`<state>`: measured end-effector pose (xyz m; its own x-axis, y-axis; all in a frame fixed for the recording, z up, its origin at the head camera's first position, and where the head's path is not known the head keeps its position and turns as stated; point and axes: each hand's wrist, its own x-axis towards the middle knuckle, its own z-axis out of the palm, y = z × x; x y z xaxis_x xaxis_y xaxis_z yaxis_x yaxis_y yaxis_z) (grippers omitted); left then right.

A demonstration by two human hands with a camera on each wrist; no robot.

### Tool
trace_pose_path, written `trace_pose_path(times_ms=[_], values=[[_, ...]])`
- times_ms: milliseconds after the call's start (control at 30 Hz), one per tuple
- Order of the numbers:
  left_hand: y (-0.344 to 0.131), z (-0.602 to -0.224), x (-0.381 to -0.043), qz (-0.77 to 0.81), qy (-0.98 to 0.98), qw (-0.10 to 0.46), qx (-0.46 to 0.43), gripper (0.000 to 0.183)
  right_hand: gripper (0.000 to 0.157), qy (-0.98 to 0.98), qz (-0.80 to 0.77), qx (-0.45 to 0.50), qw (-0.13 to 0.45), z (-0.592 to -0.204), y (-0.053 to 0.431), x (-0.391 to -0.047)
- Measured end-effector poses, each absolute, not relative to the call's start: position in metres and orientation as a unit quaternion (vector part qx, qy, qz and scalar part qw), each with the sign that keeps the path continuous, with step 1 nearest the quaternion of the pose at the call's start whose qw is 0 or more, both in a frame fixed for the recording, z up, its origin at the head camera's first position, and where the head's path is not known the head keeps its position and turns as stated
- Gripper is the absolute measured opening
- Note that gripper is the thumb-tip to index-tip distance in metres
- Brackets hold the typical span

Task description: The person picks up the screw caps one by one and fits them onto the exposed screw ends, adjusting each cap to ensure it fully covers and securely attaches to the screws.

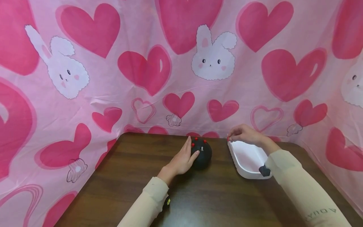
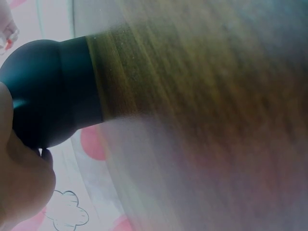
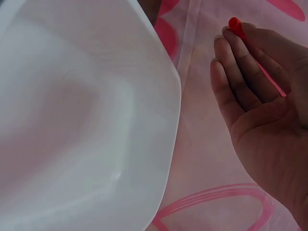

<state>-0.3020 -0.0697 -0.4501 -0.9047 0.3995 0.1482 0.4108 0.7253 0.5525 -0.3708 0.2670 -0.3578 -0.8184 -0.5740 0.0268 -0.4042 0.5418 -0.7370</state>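
Observation:
A black ball-shaped object on a short round base (image 1: 204, 160) stands on the brown table. Several red knobs (image 1: 196, 139) and a small pale peg (image 1: 202, 148) show on its upper side. My left hand (image 1: 180, 160) holds it from the left, thumb across the front and fingers along the side. In the left wrist view the black ball (image 2: 43, 91) narrows to its base. Over the far left corner of a white tray (image 1: 236, 164), my right hand (image 1: 246, 135) pinches a small red tube-like piece (image 3: 235, 24) between thumb and fingertip.
The wooden table (image 1: 127, 189) has its far edge against a pink curtain (image 1: 187, 85) with hearts and rabbits. The white tray's deep wall (image 3: 154, 110) lies beside the right hand. A dark wrist device (image 1: 264, 171) sits by the right sleeve.

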Motion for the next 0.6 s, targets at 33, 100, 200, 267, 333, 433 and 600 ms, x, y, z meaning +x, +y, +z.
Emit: trace_pose_path(times_ms=[33,100,200,267,333,433,600], values=[[-0.07,-0.45,-0.302,-0.298,-0.929,0.01,-0.218,0.089,0.019,0.871,-0.387,-0.282,0.107,-0.356,0.265,-0.369],[-0.069,-0.45,-0.303,-0.296,-0.93,0.009,-0.217,0.089,0.018,0.874,-0.386,-0.278,0.101,-0.354,0.262,-0.367],[-0.07,-0.451,-0.303,-0.3,-0.929,0.008,-0.216,0.089,0.019,0.878,-0.38,-0.277,0.09,-0.351,0.257,-0.364],[-0.07,-0.451,-0.303,-0.304,-0.928,0.007,-0.215,0.089,0.019,0.88,-0.379,-0.274,0.081,-0.349,0.253,-0.36],[-0.07,-0.451,-0.303,-0.306,-0.928,0.007,-0.215,0.089,0.021,0.879,-0.381,-0.278,0.076,-0.348,0.25,-0.358],[-0.07,-0.451,-0.304,-0.303,-0.929,0.009,-0.213,0.089,0.021,0.876,-0.386,-0.281,0.069,-0.348,0.245,-0.356],[-0.069,-0.451,-0.304,-0.303,-0.929,0.01,-0.213,0.089,0.019,0.872,-0.386,-0.295,0.056,-0.352,0.239,-0.353]])
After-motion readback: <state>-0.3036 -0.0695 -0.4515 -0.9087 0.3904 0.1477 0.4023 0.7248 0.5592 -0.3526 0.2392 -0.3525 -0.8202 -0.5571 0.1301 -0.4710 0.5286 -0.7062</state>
